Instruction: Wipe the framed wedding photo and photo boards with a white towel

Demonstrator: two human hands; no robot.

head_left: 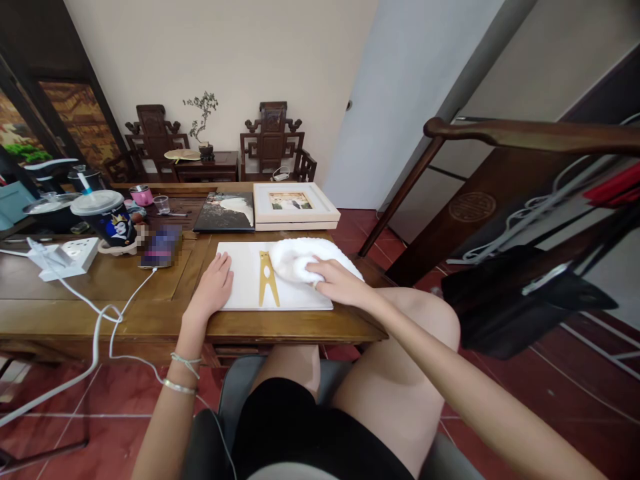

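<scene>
A flat white board lies near the front edge of the wooden table. My left hand rests on the board's left edge, fingers stretched out and lying flat. On the board's middle is a gold shape with two spread legs and a hole; whether it is painted or a loose piece I cannot tell. A fluffy white towel covers the right part of the board. My right hand is closed on a bunched part of it, just right of the gold shape.
Behind the board lie a dark picture and a white-framed picture. To the left are a lidded drink cup, a phone on a cable and a power strip. A wooden chair stands at right.
</scene>
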